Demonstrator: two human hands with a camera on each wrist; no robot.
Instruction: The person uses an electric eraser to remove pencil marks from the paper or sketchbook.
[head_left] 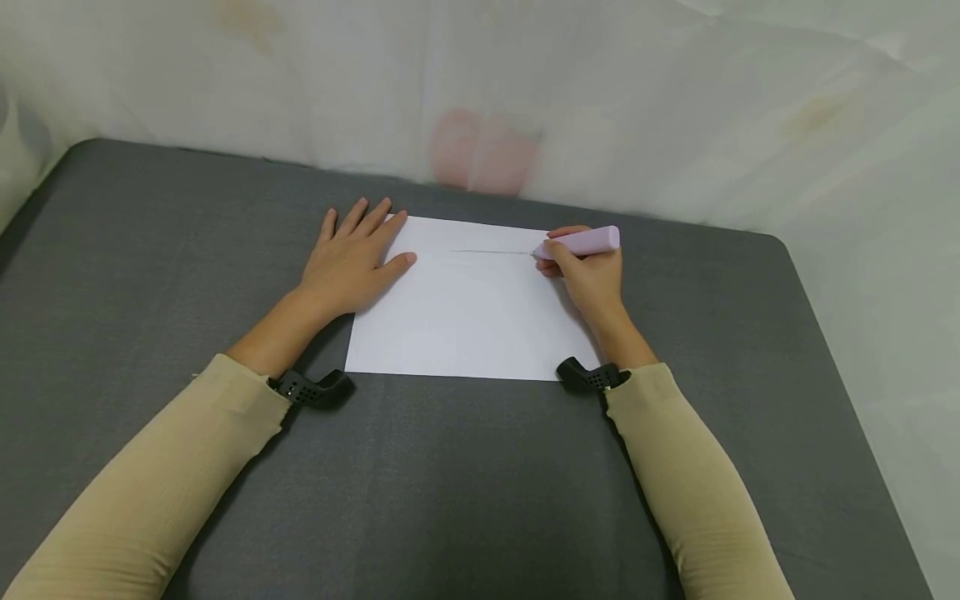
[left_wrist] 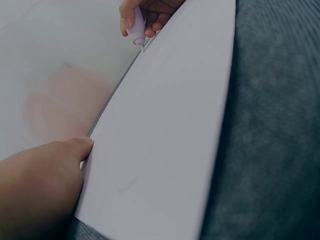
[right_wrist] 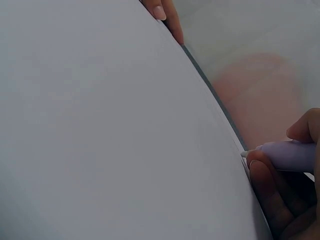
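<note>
A white sheet of paper (head_left: 465, 304) lies on the dark grey table (head_left: 150, 250). My left hand (head_left: 352, 254) rests flat on the sheet's far left corner, fingers straight. My right hand (head_left: 588, 271) grips a pale pink pen (head_left: 581, 242) with its tip touching the paper near the far right edge. A thin drawn line (head_left: 491, 251) runs left from the tip. In the left wrist view the paper (left_wrist: 165, 135) fills the middle, with the pen (left_wrist: 136, 30) at the top. The right wrist view shows the pen (right_wrist: 287, 154) against the sheet (right_wrist: 110, 130).
A pale translucent curtain (head_left: 525, 92) hangs right behind the table's far edge, with a blurred pinkish shape (head_left: 483, 154) behind it. Black wrist mounts (head_left: 311, 387) sit at both beige sleeves. Bare table surface lies to the left, right and front of the paper.
</note>
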